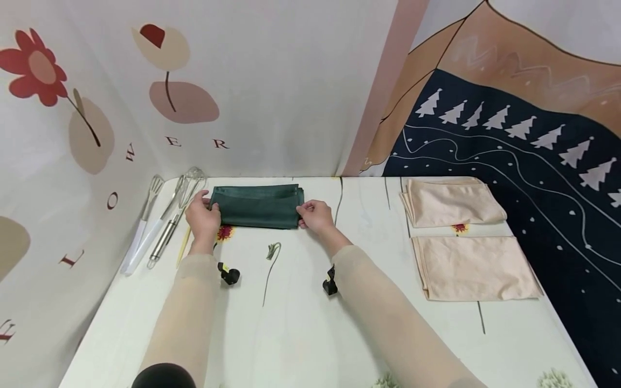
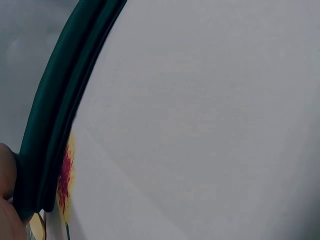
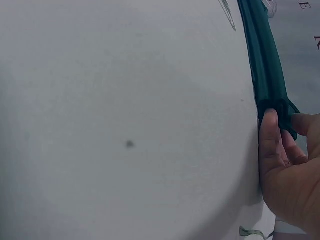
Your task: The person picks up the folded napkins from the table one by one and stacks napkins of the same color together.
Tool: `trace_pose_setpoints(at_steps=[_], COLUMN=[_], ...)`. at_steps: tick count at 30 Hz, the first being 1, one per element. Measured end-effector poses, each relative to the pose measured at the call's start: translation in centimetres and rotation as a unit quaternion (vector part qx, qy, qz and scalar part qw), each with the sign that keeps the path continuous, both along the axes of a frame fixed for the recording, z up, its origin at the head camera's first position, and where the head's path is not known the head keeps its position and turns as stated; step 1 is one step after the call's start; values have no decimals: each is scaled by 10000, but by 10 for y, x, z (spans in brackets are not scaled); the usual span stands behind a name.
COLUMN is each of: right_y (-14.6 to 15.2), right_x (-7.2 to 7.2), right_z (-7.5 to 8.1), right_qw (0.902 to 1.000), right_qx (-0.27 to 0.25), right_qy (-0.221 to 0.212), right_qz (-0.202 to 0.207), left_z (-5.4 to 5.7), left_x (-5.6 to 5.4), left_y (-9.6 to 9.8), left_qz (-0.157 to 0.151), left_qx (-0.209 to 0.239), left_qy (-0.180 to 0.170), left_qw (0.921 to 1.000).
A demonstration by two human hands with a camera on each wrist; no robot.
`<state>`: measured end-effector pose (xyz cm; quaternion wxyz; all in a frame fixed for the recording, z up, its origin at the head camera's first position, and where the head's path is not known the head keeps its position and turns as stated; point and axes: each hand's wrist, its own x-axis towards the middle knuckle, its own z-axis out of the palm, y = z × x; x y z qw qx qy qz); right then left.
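Note:
A dark green folded cloth lies at the back of the table, its layers showing along the edge in the left wrist view. My left hand grips its left end, the thumb over the front; only a bit of that hand appears at the edge of the left wrist view. At the opposite end my right hand pinches the cloth's right edge. In the right wrist view, this hand has its thumb and fingers on the layered end of the green cloth.
Left of the cloth lie whisks, other white-handled utensils and a thin yellow stick. Two folded beige cloths, one at the back and one nearer, lie on the right. Printed curtains rise behind the white table covering.

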<state>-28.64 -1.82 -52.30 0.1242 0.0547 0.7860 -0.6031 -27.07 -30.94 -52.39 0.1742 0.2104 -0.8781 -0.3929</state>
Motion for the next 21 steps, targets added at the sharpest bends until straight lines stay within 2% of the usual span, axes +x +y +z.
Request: trace_pose_setpoints(at_steps=[8, 13, 17, 21], right_y=[9, 19, 29, 39], right_x=[4, 4, 6, 8], right_z=[3, 7, 10, 13], right_qw=[9998, 9995, 9997, 9992], right_qx=[-194, -328, -215, 263], right_qy=[0, -6, 11, 278], right_qz=[23, -49, -99, -82], left_z=[2, 3, 5, 8], left_x=[2, 5, 9, 12], left_y=[9, 19, 30, 44], left_qz=[-81, 0, -75, -309], left_qx=[-598, -637, -503, -613], left_qy=[79, 346, 587, 596], left_qw=[9981, 9974, 9970, 9959])
